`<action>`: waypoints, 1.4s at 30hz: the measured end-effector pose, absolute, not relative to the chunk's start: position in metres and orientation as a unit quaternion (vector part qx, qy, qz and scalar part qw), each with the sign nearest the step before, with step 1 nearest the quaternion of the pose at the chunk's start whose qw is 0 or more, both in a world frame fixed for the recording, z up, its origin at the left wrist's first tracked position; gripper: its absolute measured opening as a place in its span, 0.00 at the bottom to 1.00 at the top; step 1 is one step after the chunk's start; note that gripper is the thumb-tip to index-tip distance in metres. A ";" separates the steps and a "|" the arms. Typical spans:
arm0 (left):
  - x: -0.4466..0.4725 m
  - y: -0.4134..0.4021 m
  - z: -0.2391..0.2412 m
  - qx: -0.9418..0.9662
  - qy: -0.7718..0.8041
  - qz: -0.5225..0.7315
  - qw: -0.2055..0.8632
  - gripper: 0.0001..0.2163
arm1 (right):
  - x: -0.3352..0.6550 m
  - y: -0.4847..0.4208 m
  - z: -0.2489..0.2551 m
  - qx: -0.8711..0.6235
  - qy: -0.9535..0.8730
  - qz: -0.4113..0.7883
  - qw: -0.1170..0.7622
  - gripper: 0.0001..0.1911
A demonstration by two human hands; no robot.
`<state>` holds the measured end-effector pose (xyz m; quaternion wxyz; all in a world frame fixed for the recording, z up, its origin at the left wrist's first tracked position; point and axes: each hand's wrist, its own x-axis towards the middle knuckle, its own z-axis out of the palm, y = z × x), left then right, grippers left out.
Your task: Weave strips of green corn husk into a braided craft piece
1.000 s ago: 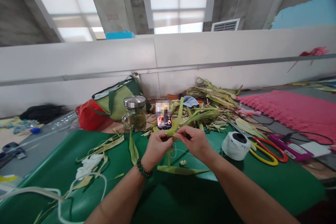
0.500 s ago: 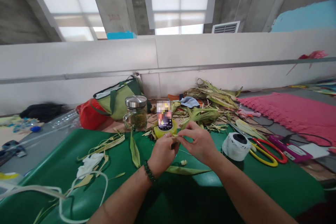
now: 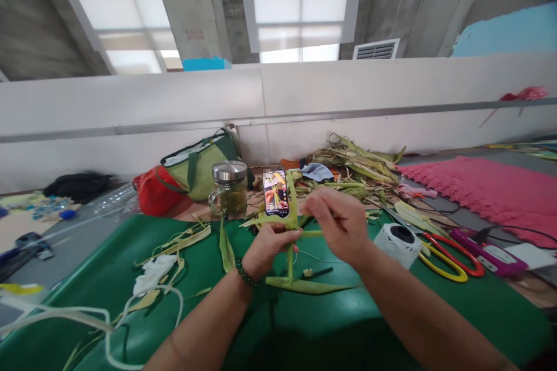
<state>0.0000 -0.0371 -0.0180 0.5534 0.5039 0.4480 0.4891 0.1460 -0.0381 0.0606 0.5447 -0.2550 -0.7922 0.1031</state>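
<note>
My left hand [image 3: 272, 249] pinches crossed strips of green corn husk [image 3: 290, 264] where they meet. One strip points up, one down, and others reach out to the sides. To their right, my right hand [image 3: 342, 223] is raised with its fingers curled closed; what they hold, if anything, is hidden. A strip's right end passes behind this hand. Just beyond the strips a phone [image 3: 276, 192] stands upright, its screen showing hands with similar strips. Below, a long husk leaf [image 3: 311, 287] lies on the green mat [image 3: 209, 313], near a small pale husk scrap [image 3: 308, 272].
A white roll [image 3: 397, 246] and scissors [image 3: 452, 258] with red and yellow handles lie at the right. Behind the mat are a lidded glass mug [image 3: 230, 194], a green bag [image 3: 195, 168] and a husk pile [image 3: 348, 156]. White cord [image 3: 107, 336] loops at the left.
My hands have moved apart: the right has lifted and curled its fingers, while the left keeps its pinch. The husk strips now show spread out as a cross. The view has shifted slightly.
</note>
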 end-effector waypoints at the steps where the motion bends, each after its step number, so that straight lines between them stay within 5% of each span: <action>1: -0.001 -0.037 -0.016 0.485 0.441 0.497 0.569 0.12 | 0.153 -0.035 0.058 -0.298 -0.791 0.070 0.530 0.22; 6: 0.005 -0.042 -0.008 0.479 0.433 0.507 0.572 0.14 | 0.155 -0.012 0.018 -0.411 -0.822 0.124 0.374 0.19; 18: 0.003 -0.041 -0.008 0.475 0.389 0.471 0.634 0.22 | 0.160 0.007 -0.012 -0.367 -0.773 0.224 0.467 0.20; 27: -0.003 -0.048 0.005 0.460 0.377 0.454 0.663 0.27 | 0.163 0.012 -0.006 -0.358 -0.651 0.435 0.509 0.22; 33: 0.001 -0.049 0.002 0.493 0.377 0.481 0.619 0.36 | 0.163 -0.001 0.007 -0.269 -0.706 0.539 0.373 0.13; 42: -0.020 -0.049 0.009 0.528 0.335 0.385 0.679 0.37 | 0.179 0.020 0.004 -0.260 -0.680 0.589 0.352 0.16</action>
